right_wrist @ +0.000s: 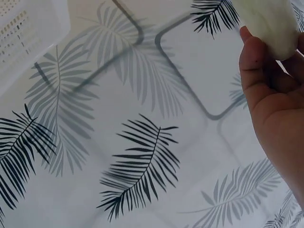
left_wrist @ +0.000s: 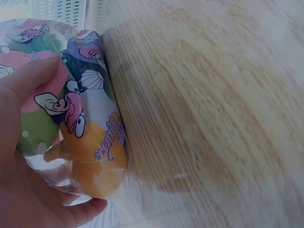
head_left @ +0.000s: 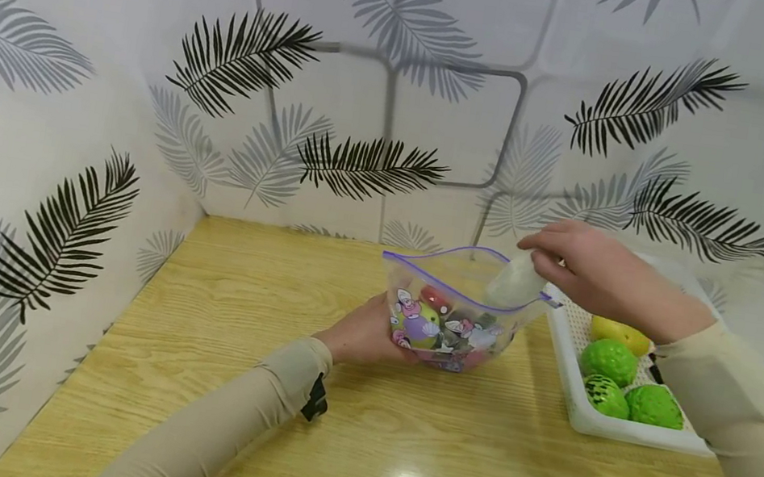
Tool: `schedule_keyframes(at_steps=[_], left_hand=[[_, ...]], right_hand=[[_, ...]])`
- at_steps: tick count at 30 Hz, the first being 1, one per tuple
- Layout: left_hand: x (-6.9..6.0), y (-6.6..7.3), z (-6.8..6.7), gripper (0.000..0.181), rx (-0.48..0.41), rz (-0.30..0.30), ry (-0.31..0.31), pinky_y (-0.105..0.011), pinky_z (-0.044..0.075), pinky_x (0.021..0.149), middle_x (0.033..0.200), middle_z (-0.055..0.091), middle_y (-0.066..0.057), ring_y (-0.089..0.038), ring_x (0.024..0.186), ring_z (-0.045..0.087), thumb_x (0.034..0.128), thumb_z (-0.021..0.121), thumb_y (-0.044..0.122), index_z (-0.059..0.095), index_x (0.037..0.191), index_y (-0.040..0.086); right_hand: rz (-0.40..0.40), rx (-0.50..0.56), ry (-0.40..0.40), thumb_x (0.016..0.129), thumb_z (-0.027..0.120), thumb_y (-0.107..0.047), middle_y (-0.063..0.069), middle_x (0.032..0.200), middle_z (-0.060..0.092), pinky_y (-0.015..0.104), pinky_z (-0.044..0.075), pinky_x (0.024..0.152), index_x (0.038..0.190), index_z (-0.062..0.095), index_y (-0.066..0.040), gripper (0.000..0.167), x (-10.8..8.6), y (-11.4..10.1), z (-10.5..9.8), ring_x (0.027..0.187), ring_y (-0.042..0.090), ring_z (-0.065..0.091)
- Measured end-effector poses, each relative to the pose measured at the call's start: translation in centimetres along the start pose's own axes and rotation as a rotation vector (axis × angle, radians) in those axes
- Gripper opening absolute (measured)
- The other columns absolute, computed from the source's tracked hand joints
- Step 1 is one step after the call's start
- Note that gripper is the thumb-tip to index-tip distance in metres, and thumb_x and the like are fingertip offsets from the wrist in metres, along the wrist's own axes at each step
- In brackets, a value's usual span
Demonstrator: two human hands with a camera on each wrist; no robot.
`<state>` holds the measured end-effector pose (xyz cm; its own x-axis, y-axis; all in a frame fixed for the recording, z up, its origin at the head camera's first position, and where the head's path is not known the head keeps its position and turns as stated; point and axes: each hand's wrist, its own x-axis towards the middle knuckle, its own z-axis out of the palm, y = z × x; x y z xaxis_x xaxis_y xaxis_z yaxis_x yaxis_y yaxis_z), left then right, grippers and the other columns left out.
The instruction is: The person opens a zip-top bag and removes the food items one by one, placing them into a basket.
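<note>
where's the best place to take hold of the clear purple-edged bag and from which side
Probably low on the bag's filled body, coming from its left. The contents bulge there, giving something solid to close around, while the film near the top is thin and the mouth gapes open. The white basket stands close on the right, so the left looks freer.

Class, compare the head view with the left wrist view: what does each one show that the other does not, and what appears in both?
Only the head view: the right hand holding a pale object at the purple-edged mouth of the clear printed bag, and the green fruits and yellow fruit in the white basket.

Only the left wrist view: an orange object showing plainly through the bag.

Both views: the left hand holding the bag, and the wooden table.
</note>
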<state>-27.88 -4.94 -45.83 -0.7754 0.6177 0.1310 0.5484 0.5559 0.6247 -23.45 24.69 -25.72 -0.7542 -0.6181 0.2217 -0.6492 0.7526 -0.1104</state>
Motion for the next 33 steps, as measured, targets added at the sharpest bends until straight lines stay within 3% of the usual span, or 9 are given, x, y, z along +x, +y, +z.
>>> schedule_keyframes(at_steps=[3,6,9,14,19,24,28,31,33], left_hand=[[-0.1,0.0,-0.1,0.080,-0.002,0.002,-0.002,-0.034,0.041,0.113,0.138,0.056,0.007,-0.011,0.129,0.052,0.0759,0.089,0.035,0.047,0.144,0.028],[0.0,0.1,-0.1,0.079,-0.011,0.007,-0.001,-0.034,0.041,0.113,0.138,0.055,0.008,-0.011,0.129,0.051,0.0761,0.089,0.035,0.047,0.143,0.030],[0.0,0.1,-0.2,0.081,-0.017,0.011,0.006,-0.034,0.041,0.113,0.139,0.054,0.009,-0.010,0.130,0.050,0.0760,0.089,0.035,0.045,0.144,0.031],[0.0,0.1,-0.1,0.083,-0.014,0.009,0.012,-0.034,0.041,0.113,0.138,0.055,0.009,-0.011,0.129,0.051,0.0756,0.089,0.036,0.044,0.145,0.030],[0.0,0.3,0.0,0.081,-0.010,0.003,0.010,-0.034,0.041,0.113,0.136,0.057,0.006,-0.013,0.128,0.053,0.0755,0.090,0.035,0.046,0.143,0.026],[-0.1,0.6,-0.1,0.080,-0.030,0.003,0.015,-0.034,0.043,0.111,0.134,0.058,0.007,-0.012,0.125,0.054,0.0755,0.090,0.035,0.047,0.143,0.026],[-0.1,0.6,0.0,0.075,-0.057,-0.005,0.012,-0.033,0.045,0.108,0.131,0.059,0.009,-0.010,0.122,0.055,0.0761,0.089,0.035,0.050,0.139,0.029],[-0.1,0.3,0.1,0.075,-0.063,-0.007,0.018,-0.032,0.046,0.108,0.130,0.059,0.009,-0.009,0.121,0.056,0.0759,0.089,0.036,0.049,0.139,0.030],[-0.1,0.1,0.1,0.080,-0.058,0.001,0.022,-0.032,0.045,0.109,0.130,0.059,0.009,-0.009,0.122,0.056,0.0754,0.090,0.036,0.045,0.141,0.028]], right_hand=[[0.044,0.003,0.058,0.104,0.051,-0.008,0.020,0.123,0.068,0.055,0.049,0.095,0.125,0.067,0.000,0.028,-1.0,0.8,-1.1,0.116,0.038,0.060],[0.079,-0.019,0.128,0.104,0.053,-0.009,0.015,0.109,0.072,0.046,0.054,0.082,0.122,0.068,-0.002,0.025,-2.0,1.7,-1.9,0.094,0.029,0.066],[0.120,-0.026,0.175,0.104,0.054,-0.009,0.007,0.095,0.072,0.032,0.051,0.064,0.122,0.069,-0.004,0.024,-3.1,2.8,-2.5,0.072,0.014,0.061],[0.225,0.023,0.207,0.105,0.053,-0.012,0.005,0.088,0.072,0.019,0.048,0.058,0.127,0.067,-0.006,0.027,-5.0,5.0,-3.3,0.064,0.002,0.058],[0.344,0.062,0.257,0.108,0.045,-0.021,0.014,0.091,0.072,0.011,0.042,0.058,0.133,0.064,-0.004,0.035,-6.8,7.0,-3.8,0.063,-0.004,0.057],[0.440,0.133,0.341,0.109,0.040,-0.023,0.030,0.108,0.065,0.004,0.040,0.056,0.137,0.057,0.004,0.042,-8.0,8.5,-4.4,0.063,-0.013,0.051],[0.516,0.145,0.391,0.110,0.038,-0.023,0.036,0.120,0.059,-0.001,0.036,0.058,0.142,0.051,0.005,0.044,-8.5,9.6,-4.6,0.065,-0.020,0.044],[0.542,0.109,0.367,0.110,0.039,-0.024,0.035,0.119,0.059,0.002,0.035,0.056,0.141,0.052,0.006,0.045,-8.6,10.6,-3.9,0.065,-0.021,0.041],[0.532,0.061,0.320,0.109,0.042,-0.024,0.031,0.110,0.064,0.011,0.038,0.054,0.137,0.055,0.007,0.043,-8.5,11.2,-2.8,0.065,-0.013,0.046]])
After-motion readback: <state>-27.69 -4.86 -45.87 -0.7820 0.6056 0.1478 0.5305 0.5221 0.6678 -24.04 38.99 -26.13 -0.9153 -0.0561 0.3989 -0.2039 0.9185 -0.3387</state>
